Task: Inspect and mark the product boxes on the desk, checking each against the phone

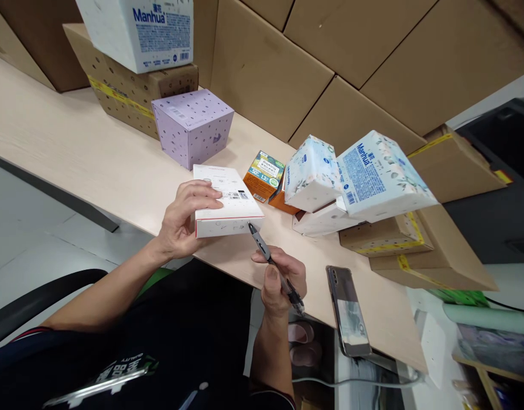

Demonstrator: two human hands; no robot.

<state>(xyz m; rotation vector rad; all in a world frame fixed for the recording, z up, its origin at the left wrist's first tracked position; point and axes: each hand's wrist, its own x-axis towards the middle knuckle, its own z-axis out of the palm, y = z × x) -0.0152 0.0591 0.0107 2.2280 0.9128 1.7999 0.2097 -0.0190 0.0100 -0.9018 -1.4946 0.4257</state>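
Note:
A flat white box (228, 193) with red edges, small print and a dark label rests at the near edge of the table. My left hand (183, 219) grips its left side, fingers over the top and the thumb hidden beneath or behind it. Between the thumb and fingers of my right hand (281, 279) is a grey and black pen (264, 246). Its tip points up and left, at or very near the box's front face; I cannot tell whether it touches. Just beyond the white box stands an orange and green box (264, 173).
A lilac box (193, 125) stands behind, beside a taped carton (129, 97) bearing a tissue pack (155, 34). More tissue packs (315, 176) and cartons (390, 239) are stacked at right. A phone (348, 310) lies near the table's right front edge. Large cartons (266, 68) wall the back.

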